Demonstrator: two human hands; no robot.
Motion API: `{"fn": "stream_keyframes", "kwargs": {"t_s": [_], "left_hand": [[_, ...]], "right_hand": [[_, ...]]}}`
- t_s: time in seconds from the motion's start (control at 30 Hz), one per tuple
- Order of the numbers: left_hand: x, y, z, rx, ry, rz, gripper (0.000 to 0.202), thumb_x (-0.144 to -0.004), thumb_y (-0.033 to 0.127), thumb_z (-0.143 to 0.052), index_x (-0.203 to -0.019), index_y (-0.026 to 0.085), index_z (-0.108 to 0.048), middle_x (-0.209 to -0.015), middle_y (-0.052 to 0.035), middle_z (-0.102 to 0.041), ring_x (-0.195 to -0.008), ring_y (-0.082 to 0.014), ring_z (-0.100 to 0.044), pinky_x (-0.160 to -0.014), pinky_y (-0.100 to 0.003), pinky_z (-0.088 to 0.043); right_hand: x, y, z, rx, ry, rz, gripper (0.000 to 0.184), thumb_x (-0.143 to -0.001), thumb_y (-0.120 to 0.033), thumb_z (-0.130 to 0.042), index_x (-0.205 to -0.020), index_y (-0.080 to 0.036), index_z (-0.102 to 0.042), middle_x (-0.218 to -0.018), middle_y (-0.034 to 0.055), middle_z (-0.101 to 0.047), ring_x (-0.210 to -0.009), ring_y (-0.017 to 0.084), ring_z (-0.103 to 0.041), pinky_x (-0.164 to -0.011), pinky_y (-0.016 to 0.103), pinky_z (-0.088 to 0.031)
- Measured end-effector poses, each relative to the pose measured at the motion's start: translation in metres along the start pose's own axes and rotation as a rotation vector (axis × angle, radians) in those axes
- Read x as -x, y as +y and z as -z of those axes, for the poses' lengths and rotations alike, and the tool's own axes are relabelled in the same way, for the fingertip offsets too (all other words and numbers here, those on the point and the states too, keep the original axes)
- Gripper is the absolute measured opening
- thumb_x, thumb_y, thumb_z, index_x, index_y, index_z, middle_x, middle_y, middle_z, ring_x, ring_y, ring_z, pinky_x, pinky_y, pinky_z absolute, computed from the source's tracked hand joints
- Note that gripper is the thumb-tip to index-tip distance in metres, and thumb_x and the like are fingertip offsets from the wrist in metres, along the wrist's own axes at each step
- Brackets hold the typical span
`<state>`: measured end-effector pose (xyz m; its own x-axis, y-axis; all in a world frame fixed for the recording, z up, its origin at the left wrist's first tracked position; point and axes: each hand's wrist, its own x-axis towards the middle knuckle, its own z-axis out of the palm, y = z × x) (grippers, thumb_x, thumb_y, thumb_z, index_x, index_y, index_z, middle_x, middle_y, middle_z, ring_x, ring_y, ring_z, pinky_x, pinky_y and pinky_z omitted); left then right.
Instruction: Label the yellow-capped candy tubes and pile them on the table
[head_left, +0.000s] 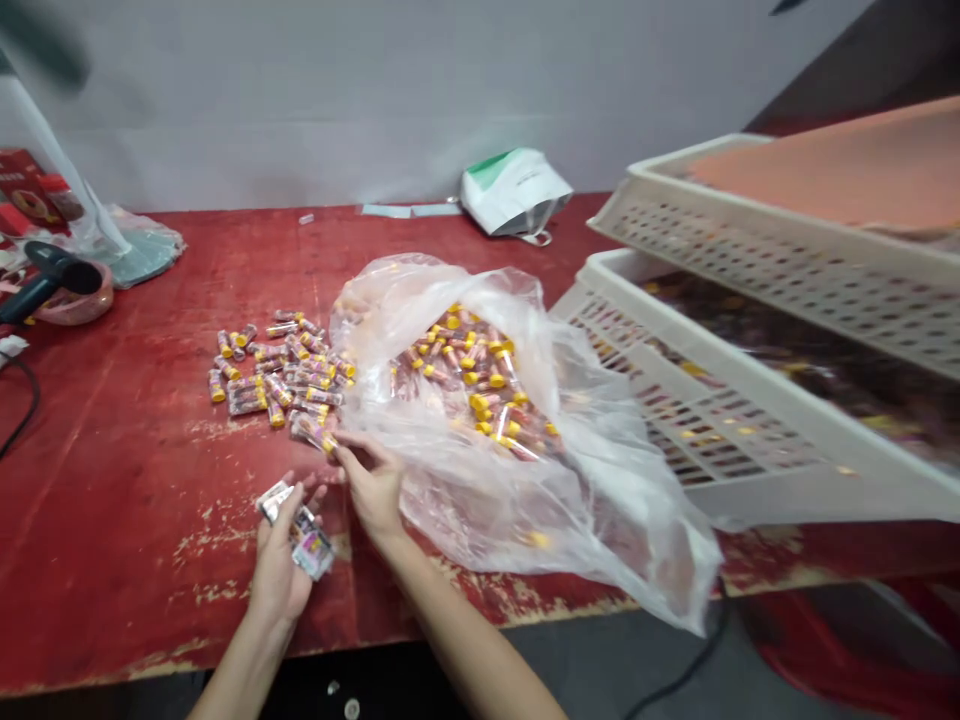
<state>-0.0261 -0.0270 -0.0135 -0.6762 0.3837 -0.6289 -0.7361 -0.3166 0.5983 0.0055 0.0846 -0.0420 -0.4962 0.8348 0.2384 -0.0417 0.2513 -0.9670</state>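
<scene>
Over the red worktop [120, 520]: tubes at my fingertips

My left grip [281, 570] clenches shiny packets [296, 525]; my right grip [373, 487], open, touches a yellow-capped tube [313, 433] at the loose pile [277, 370]. Light, stiff, slippery: hold them by the body. More fill a soft plastic bag [600, 480] beside white crates [750, 270].

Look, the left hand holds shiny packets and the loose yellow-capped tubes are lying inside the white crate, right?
No, the place is wrong: the loose yellow-capped tubes lie on the red table, as the head view shows. The left hand does hold shiny packets.
</scene>
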Motion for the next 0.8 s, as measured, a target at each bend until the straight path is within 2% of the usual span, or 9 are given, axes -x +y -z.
{"fn": "stream_keyframes", "kwargs": {"t_s": [0.1, 0.2, 0.33, 0.43, 0.5, 0.57, 0.63, 0.7, 0.8], "left_hand": [[-0.009, 0.005, 0.004, 0.008, 0.011, -0.027, 0.037, -0.074, 0.002, -0.07, -0.106, 0.02, -0.064, -0.098, -0.0066, -0.076, -0.082, -0.0128, -0.071, -0.065, -0.018, -0.055], [-0.012, 0.005, 0.007, 0.002, 0.01, -0.093, 0.034, -0.074, 0.005, -0.072, -0.104, 0.019, -0.064, -0.089, -0.0057, -0.076, -0.079, -0.013, -0.071, -0.068, -0.019, -0.055], [-0.009, 0.002, 0.006, -0.001, -0.025, -0.154, 0.039, -0.068, 0.019, -0.082, -0.102, 0.018, -0.065, -0.076, -0.0025, -0.073, -0.067, -0.0118, -0.069, -0.062, -0.02, -0.054], [-0.009, 0.0, 0.001, 0.004, -0.005, -0.213, 0.05, -0.06, 0.031, -0.087, -0.102, 0.018, -0.064, -0.071, -0.0015, -0.071, -0.061, -0.0127, -0.066, -0.059, -0.024, -0.052], [-0.01, -0.002, -0.002, 0.025, 0.026, -0.251, 0.052, -0.056, 0.034, -0.089, -0.098, 0.017, -0.064, -0.069, -0.0011, -0.07, -0.061, -0.0131, -0.065, -0.061, -0.026, -0.052], [-0.01, -0.004, -0.007, 0.043, 0.036, -0.271, 0.052, -0.055, 0.036, -0.089, -0.096, 0.017, -0.064, -0.069, -0.0007, -0.07, -0.062, -0.0132, -0.064, -0.064, -0.027, -0.052], [-0.008, -0.007, -0.009, 0.043, 0.026, -0.272, 0.052, -0.055, 0.038, -0.089, -0.096, 0.016, -0.065, -0.07, -0.0009, -0.069, -0.063, -0.0137, -0.064, -0.067, -0.029, -0.052], [-0.004, -0.008, -0.009, 0.034, 0.013, -0.265, 0.053, -0.055, 0.039, -0.088, -0.097, 0.016, -0.065, -0.073, -0.0016, -0.07, -0.065, -0.0143, -0.064, -0.069, -0.03, -0.052], [0.004, -0.009, -0.002, 0.017, -0.021, -0.247, 0.051, -0.054, 0.031, -0.09, -0.096, 0.015, -0.066, -0.08, -0.0025, -0.07, -0.071, -0.014, -0.066, -0.074, -0.029, -0.051]], "right_hand": [[-0.07, 0.008, 0.01, 0.209, 0.078, 0.026, 0.025, -0.089, -0.018, -0.051, -0.107, -0.016, -0.068, -0.102, 0.0096, -0.069, -0.093, 0.02, -0.064, -0.084, 0.034, -0.054], [-0.139, 0.014, 0.041, 0.383, 0.166, -0.019, 0.027, -0.08, -0.004, -0.048, -0.102, -0.008, -0.063, -0.111, 0.0196, -0.06, -0.111, 0.029, -0.053, -0.1, 0.048, -0.04], [-0.179, 0.019, 0.069, 0.458, 0.079, -0.064, 0.018, -0.072, -0.002, -0.051, -0.087, -0.008, -0.058, -0.098, 0.0199, -0.059, -0.103, 0.031, -0.05, -0.095, 0.051, -0.037], [-0.145, 0.012, 0.073, 0.442, 0.006, -0.044, 0.01, -0.077, -0.009, -0.051, -0.085, -0.014, -0.055, -0.093, 0.015, -0.059, -0.094, 0.027, -0.051, -0.088, 0.044, -0.041], [-0.093, 0.005, 0.067, 0.401, -0.075, -0.029, 0.004, -0.081, -0.018, -0.054, -0.085, -0.017, -0.055, -0.086, 0.0088, -0.059, -0.082, 0.022, -0.053, -0.076, 0.036, -0.045], [-0.031, 0.0, 0.054, 0.307, -0.24, -0.039, 0.014, -0.081, -0.032, -0.062, -0.081, -0.019, -0.057, -0.071, 0.0009, -0.058, -0.063, 0.015, -0.052, -0.058, 0.027, -0.044], [0.022, -0.003, 0.038, 0.031, -0.368, -0.15, 0.023, -0.08, -0.042, -0.066, -0.081, -0.02, -0.058, -0.065, -0.0026, -0.055, -0.053, 0.011, -0.047, -0.049, 0.023, -0.039], [0.054, -0.004, 0.024, -0.136, -0.341, -0.245, 0.026, -0.083, -0.044, -0.065, -0.079, -0.019, -0.06, -0.06, -0.0038, -0.053, -0.05, 0.01, -0.046, -0.048, 0.022, -0.039], [0.066, -0.004, 0.017, -0.188, -0.23, -0.265, 0.025, -0.086, -0.041, -0.063, -0.084, -0.017, -0.066, -0.069, -0.0002, -0.061, -0.06, 0.012, -0.055, -0.058, 0.023, -0.046]]}}
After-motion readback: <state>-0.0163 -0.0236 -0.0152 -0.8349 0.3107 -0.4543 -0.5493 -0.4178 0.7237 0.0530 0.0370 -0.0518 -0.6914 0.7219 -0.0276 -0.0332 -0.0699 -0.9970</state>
